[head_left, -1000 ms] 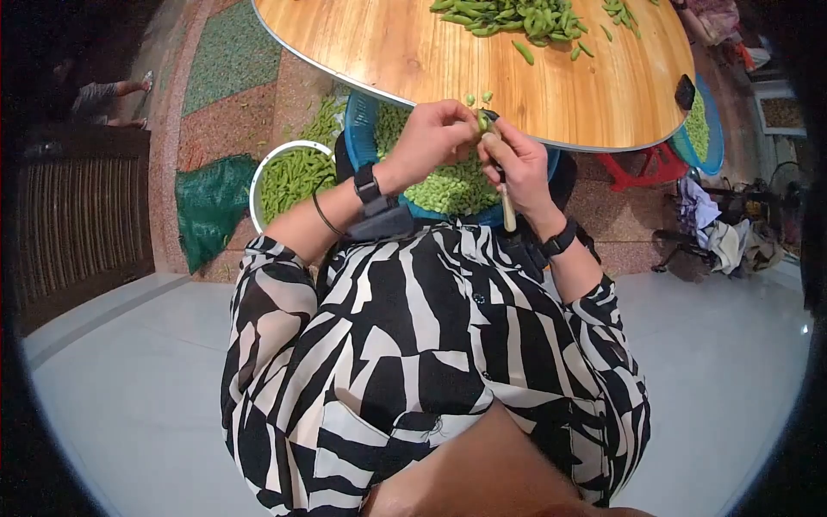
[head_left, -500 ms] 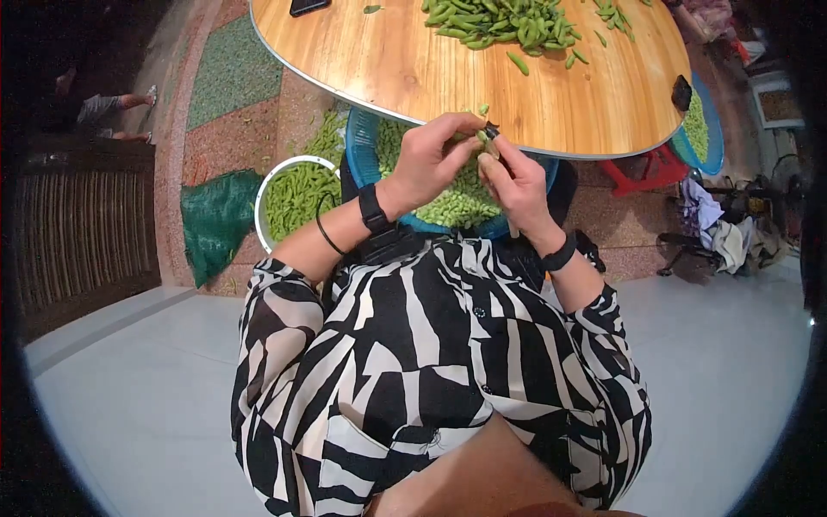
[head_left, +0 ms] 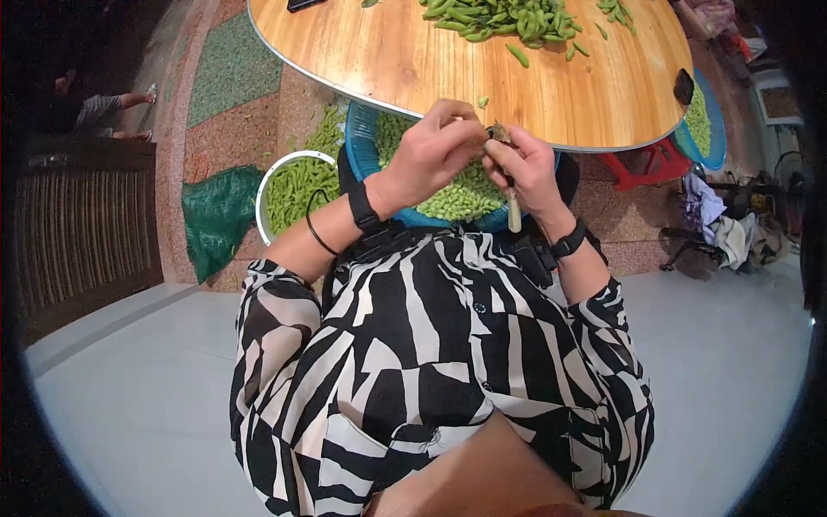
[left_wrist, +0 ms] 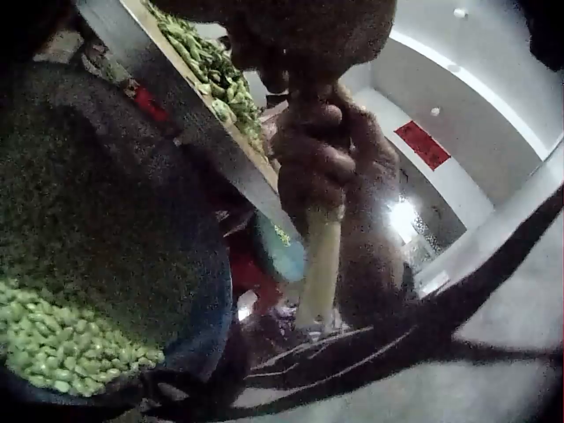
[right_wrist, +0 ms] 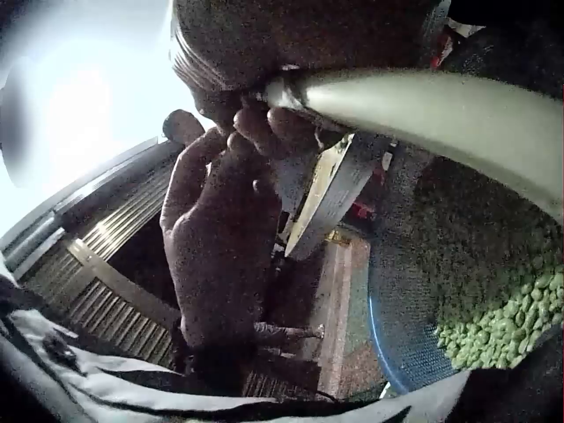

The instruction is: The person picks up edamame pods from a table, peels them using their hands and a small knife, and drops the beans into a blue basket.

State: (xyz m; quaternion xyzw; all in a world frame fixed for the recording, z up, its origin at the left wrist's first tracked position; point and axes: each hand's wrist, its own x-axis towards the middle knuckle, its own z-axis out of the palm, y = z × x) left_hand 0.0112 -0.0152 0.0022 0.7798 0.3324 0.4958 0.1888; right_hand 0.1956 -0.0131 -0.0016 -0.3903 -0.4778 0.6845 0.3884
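In the head view, the right hand (head_left: 530, 172) grips a tool by its pale handle (head_left: 514, 211), which sticks out below the fist; its working end is hidden. A small brownish-green piece (head_left: 500, 133) shows at that hand's fingertips. Bent fingers of the left hand (head_left: 431, 153) meet the right fingertips; whether they pinch anything is hidden. The right wrist view shows the handle (right_wrist: 423, 101) close up and the left hand (right_wrist: 220, 229) against the right fingers. Below both hands, a blue basket (head_left: 363, 142) holds shelled green beans (head_left: 461, 200).
Green pods (head_left: 508, 19) are heaped on the wooden table (head_left: 388, 60), whose rim lies just beyond the hands. A white bucket (head_left: 263, 207) of pods stands at the left, beside a green sack (head_left: 220, 220). A red stool (head_left: 642, 168) is under the table's right side.
The green pod seen between the fingertips earlier no longer shows there. The left hand has shifted slightly, and the right hand has turned so that more of the handle shows than half a second ago.
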